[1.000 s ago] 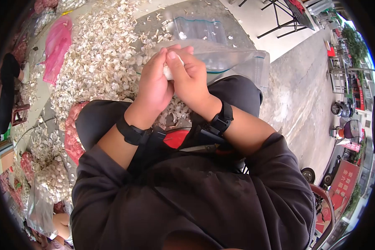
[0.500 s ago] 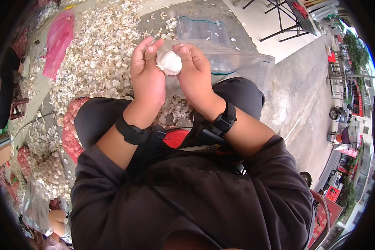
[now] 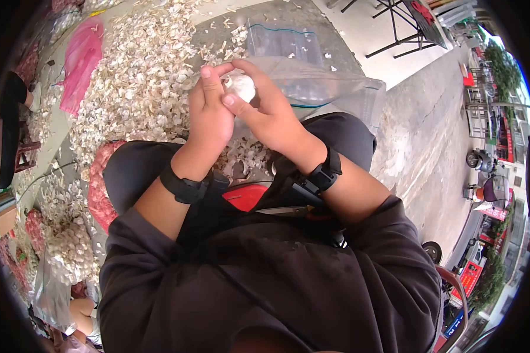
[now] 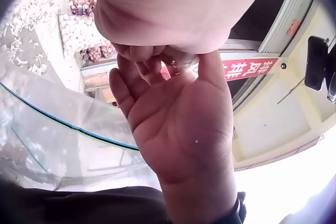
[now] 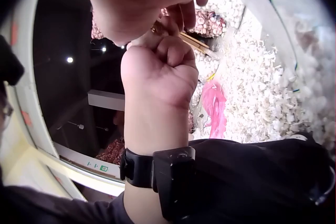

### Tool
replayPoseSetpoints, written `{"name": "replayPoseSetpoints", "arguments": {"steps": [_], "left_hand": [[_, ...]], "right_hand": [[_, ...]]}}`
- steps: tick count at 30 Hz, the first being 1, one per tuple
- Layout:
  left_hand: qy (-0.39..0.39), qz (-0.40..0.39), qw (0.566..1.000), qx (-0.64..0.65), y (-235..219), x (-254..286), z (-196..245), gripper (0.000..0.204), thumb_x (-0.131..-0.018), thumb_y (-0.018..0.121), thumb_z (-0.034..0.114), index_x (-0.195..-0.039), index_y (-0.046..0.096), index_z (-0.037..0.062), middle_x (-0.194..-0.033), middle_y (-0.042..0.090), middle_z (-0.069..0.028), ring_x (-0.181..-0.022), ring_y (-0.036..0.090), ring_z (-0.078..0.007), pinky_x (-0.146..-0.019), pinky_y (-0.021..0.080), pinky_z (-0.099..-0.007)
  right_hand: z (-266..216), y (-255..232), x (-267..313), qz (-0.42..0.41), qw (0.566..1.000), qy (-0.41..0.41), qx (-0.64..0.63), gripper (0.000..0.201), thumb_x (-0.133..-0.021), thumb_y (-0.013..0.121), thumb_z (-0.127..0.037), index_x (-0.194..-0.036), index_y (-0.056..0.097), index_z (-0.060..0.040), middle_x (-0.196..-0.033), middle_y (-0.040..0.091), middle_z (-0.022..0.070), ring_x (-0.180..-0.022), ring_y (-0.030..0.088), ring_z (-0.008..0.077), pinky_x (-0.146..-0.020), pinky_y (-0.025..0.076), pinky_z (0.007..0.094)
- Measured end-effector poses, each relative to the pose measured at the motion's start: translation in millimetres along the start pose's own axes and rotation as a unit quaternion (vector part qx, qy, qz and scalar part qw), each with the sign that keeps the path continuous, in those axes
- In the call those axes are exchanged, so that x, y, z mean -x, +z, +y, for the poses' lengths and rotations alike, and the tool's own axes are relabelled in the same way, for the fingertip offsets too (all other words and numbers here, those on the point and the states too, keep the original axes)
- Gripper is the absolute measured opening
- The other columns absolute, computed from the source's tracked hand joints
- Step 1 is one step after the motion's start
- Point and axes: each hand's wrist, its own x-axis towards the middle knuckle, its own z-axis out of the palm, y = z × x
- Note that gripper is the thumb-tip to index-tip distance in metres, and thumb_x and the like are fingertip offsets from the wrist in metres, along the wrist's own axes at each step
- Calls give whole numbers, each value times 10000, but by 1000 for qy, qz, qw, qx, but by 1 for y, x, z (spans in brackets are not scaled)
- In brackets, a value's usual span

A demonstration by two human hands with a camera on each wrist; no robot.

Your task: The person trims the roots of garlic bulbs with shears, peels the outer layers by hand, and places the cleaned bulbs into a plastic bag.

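Observation:
In the head view a white garlic bulb (image 3: 241,87) sits between both hands, above the lap. My right hand (image 3: 271,112) holds it with bent fingers over its far side and the thumb across its near side. My left hand (image 3: 211,115) is against the bulb's left side, its thumb raised beside the right fingertips. In the right wrist view the left hand (image 5: 160,71) has curled fingers at the bulb's root end. The left wrist view shows the right palm (image 4: 181,124), with the near left hand covering most of the bulb.
Garlic skins (image 3: 141,76) cover the ground ahead and left, with a pink plastic bag (image 3: 81,65) among them. A clear plastic bag (image 3: 312,82) lies behind the right hand. Red mesh sacks (image 3: 103,182) stand at left. A blade with a handle (image 3: 285,210) rests on the lap beside something red (image 3: 244,197).
The hands were closed together over the bulb, then parted to show it whole. Now the right fingers and thumb have come around it and the left thumb has shifted away from its face.

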Motion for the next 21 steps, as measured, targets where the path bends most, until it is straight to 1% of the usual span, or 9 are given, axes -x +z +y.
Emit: {"name": "replayPoseSetpoints", "arguments": {"steps": [2,5,8,9,12,15,18,20,21], "left_hand": [[-1,-15,999,-38,-4,-1,2,737,-1052,246,574,-1065,642,-48,-912,679,-100,-799,635,-135,-713,503,-262],[15,-28,997,-69,-13,-6,-2,734,-1044,271,590,-1030,639,-45,-872,678,-104,-784,636,-138,-711,504,-273],[-3,1,999,-42,-11,-8,2,727,-1049,279,579,-929,648,-36,-818,668,-89,-731,613,-139,-687,495,-288],[-17,17,999,-25,-10,-8,6,732,-1052,278,573,-884,652,-34,-797,663,-82,-708,603,-140,-677,491,-293],[-32,4,999,3,-11,-9,11,730,-1054,274,569,-862,654,-24,-755,654,-62,-664,592,-133,-649,484,-285],[34,-14,999,-30,-11,-8,12,584,-1058,409,480,-859,658,-10,-713,639,-38,-643,574,-106,-624,474,-269],[34,-35,991,-122,-16,-14,-2,386,-1045,522,342,-891,663,18,-757,640,-26,-692,563,-75,-642,459,-232],[32,-21,997,-71,-12,-11,-1,286,-1001,610,279,-929,669,9,-777,637,-14,-696,562,-63,-631,459,-226],[31,-14,998,-46,-9,-9,0,245,-980,654,247,-948,673,4,-786,635,-7,-698,561,-57,-625,460,-223]], "right_hand": [[-8,-7,1,-59,994,75,-54,546,-984,641,-224,-1417,413,16,-1229,589,100,-1117,568,169,-940,477,308],[2,-7,2,-73,986,59,-140,575,-951,688,-173,-1425,412,1,-1222,587,95,-1081,585,163,-904,497,302],[-11,-11,4,-89,961,124,-232,581,-920,705,-76,-1421,419,-14,-1215,587,76,-1033,596,137,-877,510,291],[-14,-13,5,-94,964,136,-211,576,-907,707,-45,-1411,429,-18,-1218,588,74,-1031,600,133,-872,514,289],[-17,-16,5,-94,967,155,-177,565,-874,708,33,-1376,456,-27,-1213,594,65,-1030,606,123,-860,522,280],[-8,-9,8,-52,973,124,-188,536,-847,722,42,-1322,487,-34,-1159,614,64,-1007,614,126,-835,524,274],[1,-5,7,-17,988,70,-137,516,-831,755,-15,-1281,503,-39,-1085,638,83,-948,636,150,-795,533,290],[-6,-7,7,-19,996,52,-67,549,-829,757,-24,-1299,472,-35,-1073,629,92,-949,631,170,-806,531,296],[-7,-8,7,-9,996,63,-69,580,-828,753,-22,-1316,439,-32,-1075,620,99,-945,626,173,-803,530,299]]}}
